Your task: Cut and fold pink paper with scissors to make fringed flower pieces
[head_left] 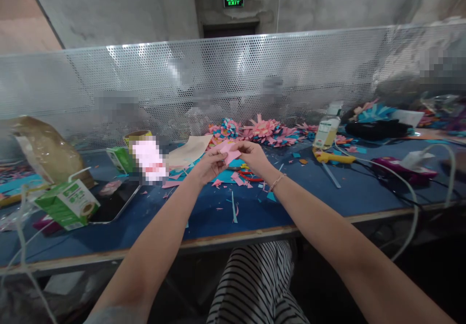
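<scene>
The pink paper (230, 152) sits just above the middle of the frame, held up off the worktop (327, 193) between your two hands. Your left hand (210, 165) pinches its lower left edge and your right hand (255, 156) pinches its right end, so both grips are closed on the same piece, fingertips together with the paper between them. Its long axis runs roughly across the frame from one hand to the other, tilted a little, and it looks folded, though the creases are too small to read. Neither hand is nearer than the other: both touch it, left from below and the side, right from above and the side.

A thin bracelet (276, 182) circles your right wrist. Directly under the hands lie red scissors (249, 176) and a scatter of pink and blue scraps (236, 178) on the blue surface. Behind them, near the perforated metal screen (233, 72), is a heap of pink and blue paper flowers (267, 131), and a cream sheet (189, 152) lies to the left of your hands.

To the right stand a clear bottle (326, 131) and a yellow glue gun (333, 157), with a white cable (411, 193) looping over the front edge. At lower left a green carton (69, 202) lies beside a dark tablet (114, 202), and a brown bag (47, 152) sits behind them.
</scene>
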The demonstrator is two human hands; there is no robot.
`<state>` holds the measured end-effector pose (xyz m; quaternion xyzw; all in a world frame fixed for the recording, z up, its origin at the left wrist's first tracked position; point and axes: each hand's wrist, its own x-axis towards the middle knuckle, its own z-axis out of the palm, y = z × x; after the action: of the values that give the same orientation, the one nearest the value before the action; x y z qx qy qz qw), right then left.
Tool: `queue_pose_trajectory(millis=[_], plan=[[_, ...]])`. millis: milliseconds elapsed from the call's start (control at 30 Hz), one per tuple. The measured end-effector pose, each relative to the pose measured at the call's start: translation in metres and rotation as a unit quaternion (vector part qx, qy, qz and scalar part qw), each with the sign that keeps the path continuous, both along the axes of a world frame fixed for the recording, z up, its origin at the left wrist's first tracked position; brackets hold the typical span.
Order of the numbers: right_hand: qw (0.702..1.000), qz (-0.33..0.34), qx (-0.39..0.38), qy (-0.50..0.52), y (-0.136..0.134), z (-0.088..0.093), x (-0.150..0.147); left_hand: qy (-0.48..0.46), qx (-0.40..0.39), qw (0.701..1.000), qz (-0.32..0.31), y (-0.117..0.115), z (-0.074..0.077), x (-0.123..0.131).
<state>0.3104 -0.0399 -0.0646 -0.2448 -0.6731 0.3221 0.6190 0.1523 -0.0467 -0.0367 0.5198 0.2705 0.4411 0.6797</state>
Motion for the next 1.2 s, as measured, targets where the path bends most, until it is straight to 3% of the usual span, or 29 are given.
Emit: queue_pose_trajectory(millis=[200,267,333,400,467,533,667,933,1200], plan=[[1.000,-0.028,0.005,-0.006,0.000,0.001,0.001,0.018,0.021,1.000,0.003,0.003,-0.001,0.001],[0.999,-0.039,0.005,-0.008,0.000,0.001,0.001,0.016,0.054,0.998,0.041,0.006,-0.003,0.003],[0.999,-0.050,0.008,-0.021,0.000,0.002,0.002,0.014,0.126,0.983,0.130,0.009,-0.006,0.005],[0.997,-0.057,0.014,-0.048,0.000,0.002,0.002,0.027,0.227,0.950,0.212,0.011,-0.008,0.008],[0.995,-0.063,0.021,-0.075,0.000,0.002,0.002,0.052,0.308,0.923,0.225,0.011,-0.010,0.009],[0.993,-0.070,0.028,-0.088,0.001,0.001,0.002,0.078,0.344,0.915,0.195,0.009,-0.010,0.010],[0.992,-0.080,0.033,-0.087,0.002,0.001,0.001,0.079,0.329,0.923,0.182,0.006,-0.010,0.012],[0.998,-0.039,0.030,-0.031,-0.002,0.003,-0.002,0.075,0.308,0.931,0.180,0.003,-0.009,0.013],[0.999,-0.033,0.007,-0.034,-0.001,0.004,0.000,0.086,0.328,0.919,0.203,0.006,-0.009,0.011]])
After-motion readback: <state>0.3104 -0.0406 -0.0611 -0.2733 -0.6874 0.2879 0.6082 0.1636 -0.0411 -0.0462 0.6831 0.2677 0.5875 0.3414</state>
